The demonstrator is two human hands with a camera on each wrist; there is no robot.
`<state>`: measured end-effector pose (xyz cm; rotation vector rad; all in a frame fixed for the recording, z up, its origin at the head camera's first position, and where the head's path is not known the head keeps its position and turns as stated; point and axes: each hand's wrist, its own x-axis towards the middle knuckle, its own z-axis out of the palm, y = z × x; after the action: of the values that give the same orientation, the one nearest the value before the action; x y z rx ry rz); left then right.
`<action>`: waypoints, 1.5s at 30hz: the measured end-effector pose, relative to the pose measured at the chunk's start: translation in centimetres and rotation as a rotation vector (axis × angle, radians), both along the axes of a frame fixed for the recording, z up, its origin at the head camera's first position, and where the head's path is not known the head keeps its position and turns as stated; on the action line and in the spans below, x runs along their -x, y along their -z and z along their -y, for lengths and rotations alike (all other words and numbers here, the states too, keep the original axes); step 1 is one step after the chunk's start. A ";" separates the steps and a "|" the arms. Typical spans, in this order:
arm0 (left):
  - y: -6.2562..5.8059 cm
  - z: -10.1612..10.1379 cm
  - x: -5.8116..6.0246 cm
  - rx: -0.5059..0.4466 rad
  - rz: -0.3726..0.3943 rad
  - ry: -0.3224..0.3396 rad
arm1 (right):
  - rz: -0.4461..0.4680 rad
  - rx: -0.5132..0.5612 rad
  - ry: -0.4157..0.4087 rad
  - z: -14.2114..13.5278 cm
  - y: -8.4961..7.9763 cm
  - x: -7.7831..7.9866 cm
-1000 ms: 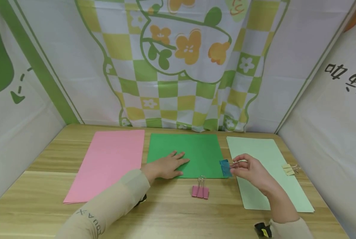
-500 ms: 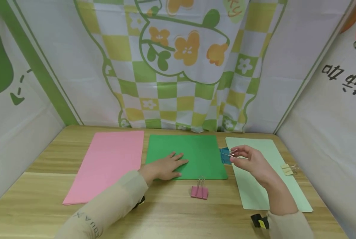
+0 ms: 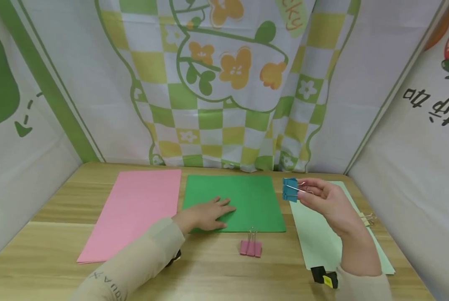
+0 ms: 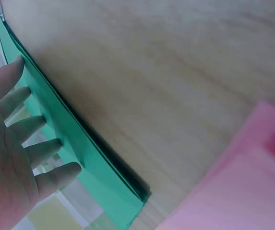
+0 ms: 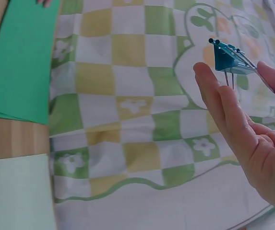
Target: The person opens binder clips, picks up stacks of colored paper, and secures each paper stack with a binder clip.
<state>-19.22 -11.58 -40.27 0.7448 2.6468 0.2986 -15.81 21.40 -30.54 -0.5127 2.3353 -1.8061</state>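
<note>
My left hand [image 3: 209, 214] rests with spread fingers on the left part of a dark green paper stack [image 3: 256, 200]. In the left wrist view, layered sheet edges of that green stack [image 4: 99, 179] show past the fingertips. Raised off the table, a blue binder clip [image 3: 290, 190] is pinched by its wire handles between the thumb and fingers of my right hand [image 3: 333, 205]. The clip is just right of the green stack in the head view. In the right wrist view the blue clip [image 5: 228, 57] has no paper in it.
Pink paper [image 3: 141, 205] lies at left and pale green paper [image 3: 311, 238] at right, partly behind my right arm. A yellow binder clip [image 3: 366, 219] is at the pale paper's right edge. A pink binder clip [image 3: 251, 248] stands before the green stack. A patterned curtain [image 3: 232, 125] hangs behind.
My right hand has moved the blue binder clip up along the green stack's right edge, then lifted it away to the right. The left hand has stayed on the green paper.
</note>
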 end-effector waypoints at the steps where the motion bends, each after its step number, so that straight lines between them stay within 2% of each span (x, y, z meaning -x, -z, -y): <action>1: 0.0 0.0 0.0 0.004 0.000 0.001 | -0.009 0.023 -0.005 -0.1 -0.2 -0.1; 6: 0.0 0.0 -0.1 -0.007 0.005 0.006 | -0.024 0.102 -0.039 -0.4 -0.7 -0.3; 10: -0.5 0.2 0.1 -0.048 0.033 0.013 | -0.016 0.117 -0.052 -0.3 -0.7 -0.3; 14: -1.1 0.4 0.8 -0.096 0.033 0.028 | -0.016 0.125 -0.048 -0.3 -0.5 -0.4; 16: -1.2 0.4 1.4 -0.100 0.006 0.026 | -0.021 0.135 -0.046 -0.5 -0.4 -0.5; 22: -1.0 0.6 3.1 -0.069 -0.086 -0.042 | -0.031 0.170 -0.062 -0.6 -0.1 -0.7; 25: -1.1 0.6 3.9 -0.088 -0.104 -0.049 | -0.039 0.176 -0.063 -0.5 -0.1 -0.5; 29: -1.2 0.5 4.8 -0.152 -0.107 -0.042 | -0.046 0.173 -0.061 -0.5 -0.2 -0.3; 32: -1.3 0.5 5.4 -0.174 -0.095 -0.070 | -0.037 0.173 -0.065 -0.5 -0.2 -0.2; 40: -0.9 0.4 7.7 -0.139 -0.130 -0.168 | -0.025 0.146 -0.056 -0.6 -0.2 -0.2; 45: -0.9 0.5 8.2 -0.122 -0.135 -0.200 | -0.026 0.124 -0.064 -0.5 -0.1 -0.1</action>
<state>-27.46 -12.04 -39.37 0.5547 2.8579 0.4839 -15.67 21.89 -30.45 -0.6234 2.2058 -1.9345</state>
